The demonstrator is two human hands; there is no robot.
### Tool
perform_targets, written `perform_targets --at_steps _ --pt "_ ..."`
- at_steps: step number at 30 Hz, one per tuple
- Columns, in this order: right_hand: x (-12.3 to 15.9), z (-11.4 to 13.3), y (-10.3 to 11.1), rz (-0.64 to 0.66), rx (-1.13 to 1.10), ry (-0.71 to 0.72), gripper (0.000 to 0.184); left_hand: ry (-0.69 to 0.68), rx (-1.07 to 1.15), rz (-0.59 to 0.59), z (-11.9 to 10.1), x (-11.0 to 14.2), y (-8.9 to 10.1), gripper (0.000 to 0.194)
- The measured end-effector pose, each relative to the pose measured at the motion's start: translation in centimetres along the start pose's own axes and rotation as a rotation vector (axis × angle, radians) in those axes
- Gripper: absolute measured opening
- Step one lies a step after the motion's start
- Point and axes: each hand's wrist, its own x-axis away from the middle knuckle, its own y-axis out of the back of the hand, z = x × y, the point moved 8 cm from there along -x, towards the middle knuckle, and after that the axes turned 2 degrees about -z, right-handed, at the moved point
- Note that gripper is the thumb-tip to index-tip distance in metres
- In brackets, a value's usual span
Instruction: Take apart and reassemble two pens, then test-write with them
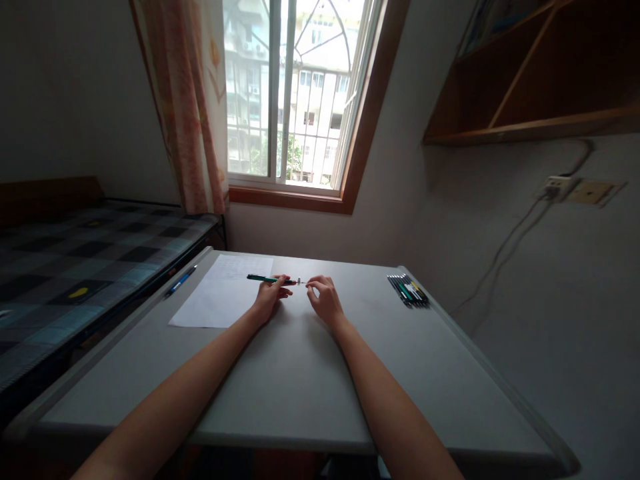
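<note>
My left hand (273, 293) is closed around a dark green pen (257, 277), which lies level and points to the right. Beyond its fingers, a small pale piece (299, 281) shows at the pen's right end; its kind is too small to tell. My right hand (324, 297) faces it with thumb and forefinger pinched together. A thin, tiny thing seems to be between those fingertips, but I cannot make it out. Both hands are just above the grey-white table (280, 387), and a narrow gap separates them. Under and left of my left hand lies a white sheet of paper (215, 293).
A blue pen (181, 281) lies along the table's left edge. Several dark pens (409, 291) sit in a row near the right edge. A bed (100, 247) stands at left, a window (295, 100) ahead, and a wooden shelf (530, 127) hangs at upper right.
</note>
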Motion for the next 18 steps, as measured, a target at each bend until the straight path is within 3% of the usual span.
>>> perform_targets --at_steps 18 --pt "0.00 0.65 -0.06 0.006 -0.045 0.032 0.018 0.007 -0.009 0.046 0.29 -0.08 -0.23 0.036"
